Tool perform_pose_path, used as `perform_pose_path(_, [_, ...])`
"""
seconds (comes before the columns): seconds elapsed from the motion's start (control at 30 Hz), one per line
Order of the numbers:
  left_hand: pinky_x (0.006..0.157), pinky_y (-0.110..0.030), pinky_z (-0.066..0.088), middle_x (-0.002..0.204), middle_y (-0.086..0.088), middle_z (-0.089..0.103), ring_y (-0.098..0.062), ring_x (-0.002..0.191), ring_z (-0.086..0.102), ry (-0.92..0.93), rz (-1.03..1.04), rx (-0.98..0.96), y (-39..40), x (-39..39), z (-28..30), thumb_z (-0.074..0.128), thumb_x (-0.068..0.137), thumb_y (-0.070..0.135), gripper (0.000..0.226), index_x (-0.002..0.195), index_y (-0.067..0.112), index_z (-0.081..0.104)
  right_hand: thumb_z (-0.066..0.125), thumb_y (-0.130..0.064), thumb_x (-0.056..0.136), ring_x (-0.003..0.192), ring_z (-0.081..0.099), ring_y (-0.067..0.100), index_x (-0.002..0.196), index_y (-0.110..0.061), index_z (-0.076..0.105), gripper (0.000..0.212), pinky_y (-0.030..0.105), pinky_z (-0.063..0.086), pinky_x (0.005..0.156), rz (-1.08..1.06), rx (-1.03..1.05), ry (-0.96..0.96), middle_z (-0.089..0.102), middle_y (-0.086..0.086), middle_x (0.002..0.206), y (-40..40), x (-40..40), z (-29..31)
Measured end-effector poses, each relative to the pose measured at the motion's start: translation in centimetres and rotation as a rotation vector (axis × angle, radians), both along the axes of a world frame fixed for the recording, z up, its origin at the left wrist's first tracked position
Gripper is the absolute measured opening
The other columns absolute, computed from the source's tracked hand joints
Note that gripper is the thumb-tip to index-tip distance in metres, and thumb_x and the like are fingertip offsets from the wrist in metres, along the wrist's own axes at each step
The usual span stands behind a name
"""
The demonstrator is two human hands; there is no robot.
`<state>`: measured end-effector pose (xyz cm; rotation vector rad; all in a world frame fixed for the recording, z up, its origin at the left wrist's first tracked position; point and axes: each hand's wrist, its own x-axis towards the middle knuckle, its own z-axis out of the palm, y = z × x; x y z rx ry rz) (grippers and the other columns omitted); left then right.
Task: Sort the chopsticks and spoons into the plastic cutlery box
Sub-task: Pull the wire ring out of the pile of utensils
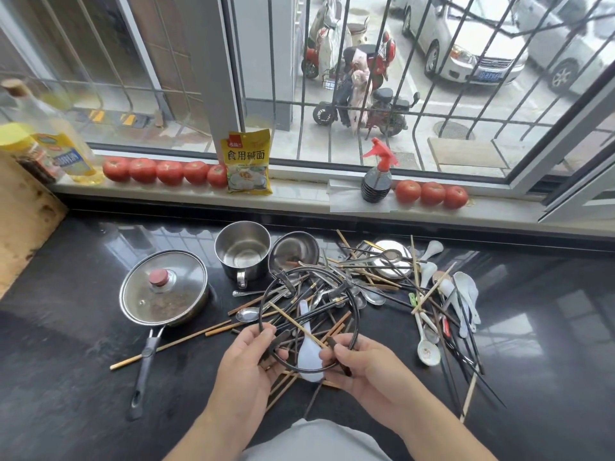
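A tangled heap of chopsticks (366,277), dark and wooden, lies across the black counter with metal spoons (248,315) and white ceramic spoons (464,294) mixed in. A black wire ring rack (266,294) with small legs is lifted over the heap. My left hand (249,364) grips its near left rim. My right hand (362,364) pinches its near right rim. A pale blue-white ceramic spoon (307,356) and a wooden chopstick (293,322) lie under the ring between my hands. No plastic cutlery box is in view.
A lidded frying pan (164,287) sits at the left, a steel mug (243,249) and steel bowl (294,249) behind the heap. The windowsill holds tomatoes (169,172), a yellow packet (248,163), a spray bottle (377,176) and an oil bottle (63,144).
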<state>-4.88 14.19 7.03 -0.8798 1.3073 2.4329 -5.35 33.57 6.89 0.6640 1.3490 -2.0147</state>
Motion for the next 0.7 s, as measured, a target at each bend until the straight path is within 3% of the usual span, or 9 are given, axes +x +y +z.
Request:
perform_pose_path(0.07, [0.069, -0.031, 0.054, 0.081, -0.003, 0.062, -0.015, 0.066, 0.059, 0.006, -0.032, -0.061, -0.2, 0.1, -0.2, 0.055, 0.104, 0.011, 0.012, 0.104, 0.009, 0.066, 0.050, 0.004, 0.101, 0.084, 0.067, 0.021, 0.120, 0.009, 0.055, 0.020, 0.035, 0.057, 0.081, 0.012, -0.023, 0.029, 0.072, 0.019, 0.101, 0.1, 0.0, 0.0])
perform_pose_path(0.17, [0.062, -0.029, 0.057, 0.080, -0.005, 0.062, -0.018, 0.067, 0.065, -0.001, -0.100, -0.193, -0.8, 0.7, -0.6, 0.053, 0.106, 0.015, 0.015, 0.113, 0.013, 0.066, 0.052, 0.003, 0.101, 0.087, 0.069, 0.021, 0.115, 0.004, 0.058, 0.015, 0.037, 0.057, 0.081, 0.051, -0.040, 0.079, 0.072, 0.020, 0.104, -0.2, 0.1, 0.2])
perform_pose_path(0.3, [0.069, -0.035, 0.060, 0.084, -0.010, 0.063, -0.029, 0.077, 0.071, 0.002, -0.100, -0.287, -3.3, 1.0, 0.2, 0.056, 0.104, 0.014, 0.015, 0.116, 0.016, 0.065, 0.055, -0.005, 0.101, 0.093, 0.069, 0.024, 0.120, -0.002, 0.055, 0.019, 0.042, 0.056, 0.083, 0.152, -0.017, 0.118, 0.072, 0.019, 0.108, -2.3, -1.1, 0.6])
perform_pose_path(0.4, [0.071, -0.039, 0.060, 0.078, -0.006, 0.062, -0.031, 0.079, 0.073, 0.023, 0.001, -0.228, -6.7, 0.3, 1.5, 0.054, 0.105, 0.013, 0.015, 0.117, 0.014, 0.063, 0.056, -0.012, 0.102, 0.089, 0.067, 0.021, 0.121, -0.006, 0.055, 0.020, 0.040, 0.056, 0.083, 0.247, 0.048, 0.148, 0.074, 0.013, 0.104, -6.2, -2.8, 1.0])
perform_pose_path(0.53, [0.072, -0.040, 0.060, 0.070, -0.003, 0.057, -0.023, 0.065, 0.069, 0.032, 0.207, -0.088, -13.6, -1.3, 2.0, 0.047, 0.107, 0.015, 0.015, 0.108, 0.014, 0.061, 0.054, -0.020, 0.104, 0.080, 0.065, 0.019, 0.123, -0.007, 0.058, 0.024, 0.036, 0.056, 0.082, 0.365, 0.068, 0.190, 0.072, 0.007, 0.096, -13.9, -6.1, 1.2])
perform_pose_path(0.7, [0.074, -0.040, 0.065, 0.064, -0.002, 0.056, -0.017, 0.058, 0.063, 0.040, 0.488, 0.021, -24.0, -3.4, -0.3, 0.047, 0.107, 0.013, 0.018, 0.095, 0.013, 0.061, 0.054, -0.023, 0.104, 0.079, 0.066, 0.019, 0.118, -0.011, 0.062, 0.020, 0.034, 0.058, 0.080, 0.377, 0.132, 0.226, 0.069, 0.003, 0.095, -24.5, -10.4, 0.4])
